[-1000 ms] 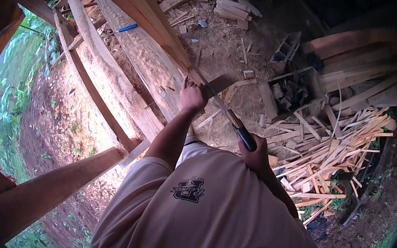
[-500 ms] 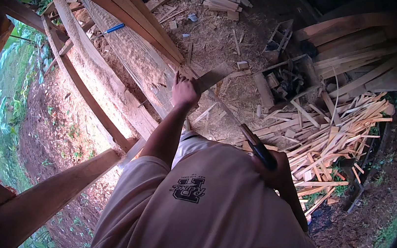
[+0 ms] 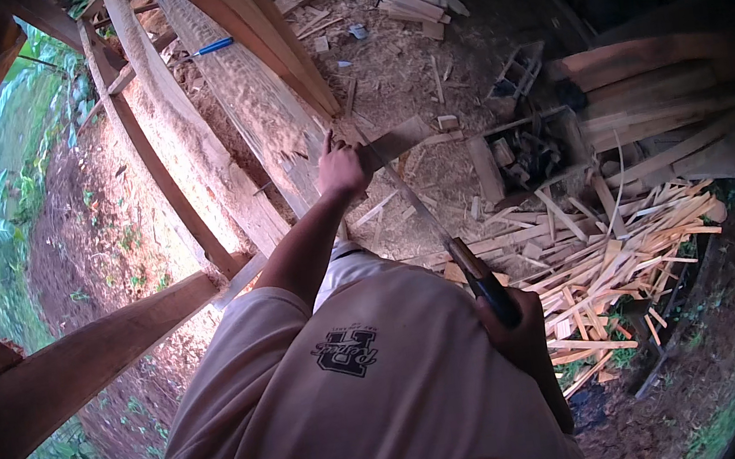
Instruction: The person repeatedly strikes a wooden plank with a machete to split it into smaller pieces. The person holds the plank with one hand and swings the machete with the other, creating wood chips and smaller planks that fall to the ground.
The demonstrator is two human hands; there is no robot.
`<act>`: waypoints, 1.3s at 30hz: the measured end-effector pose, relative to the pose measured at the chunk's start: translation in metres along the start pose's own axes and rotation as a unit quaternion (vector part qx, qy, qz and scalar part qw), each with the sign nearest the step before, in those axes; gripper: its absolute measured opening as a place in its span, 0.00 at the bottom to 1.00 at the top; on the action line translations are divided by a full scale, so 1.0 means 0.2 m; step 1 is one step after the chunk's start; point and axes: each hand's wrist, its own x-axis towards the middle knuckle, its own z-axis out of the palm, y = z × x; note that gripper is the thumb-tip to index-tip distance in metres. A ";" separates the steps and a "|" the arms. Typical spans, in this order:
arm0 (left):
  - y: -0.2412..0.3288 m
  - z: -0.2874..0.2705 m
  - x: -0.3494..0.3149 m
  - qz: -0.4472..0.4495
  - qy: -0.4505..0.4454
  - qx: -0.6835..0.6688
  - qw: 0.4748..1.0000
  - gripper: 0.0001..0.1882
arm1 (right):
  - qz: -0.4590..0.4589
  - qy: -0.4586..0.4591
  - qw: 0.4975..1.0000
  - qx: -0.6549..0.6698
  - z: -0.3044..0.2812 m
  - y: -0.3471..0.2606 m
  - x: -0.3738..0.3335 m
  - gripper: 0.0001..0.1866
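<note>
My right hand [image 3: 519, 326], low on the right beside my shirt, is wrapped round the black and brown handle of a handsaw [image 3: 421, 207]. Its long thin blade slants up and left to a short wooden piece [image 3: 400, 138]. The far end of the blade passes close to my left hand [image 3: 344, 172]. That hand presses on the wood there with its index finger stretched forward and the other fingers curled; what lies under the palm is hidden. Ahead of it runs a wide plank [image 3: 254, 92] dusted with sawdust.
A blue pen-like tool [image 3: 213, 47] lies on the plank, next to a tall reddish beam [image 3: 275, 34]. At the right stand a wooden box [image 3: 487, 169] with dark contents and a big heap of offcuts [image 3: 610, 264]. Timber frame pieces [image 3: 116, 352] cross the left side.
My right hand and the saw handle have shifted slightly down and to the right, drawing the blade back toward me. My left hand stays in place.
</note>
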 end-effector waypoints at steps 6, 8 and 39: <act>-0.02 0.04 0.00 0.017 0.034 0.010 0.999 0.17 | 0.014 0.046 0.999 -0.002 -0.05 0.07 0.05 0.13; -0.02 0.02 -0.01 0.017 0.028 0.002 0.999 0.17 | 0.020 0.064 0.998 0.015 -0.03 0.09 0.05 0.12; -0.15 0.19 0.05 0.015 -0.027 0.063 0.998 0.24 | -0.042 0.096 0.994 -0.005 0.14 0.27 -0.04 0.14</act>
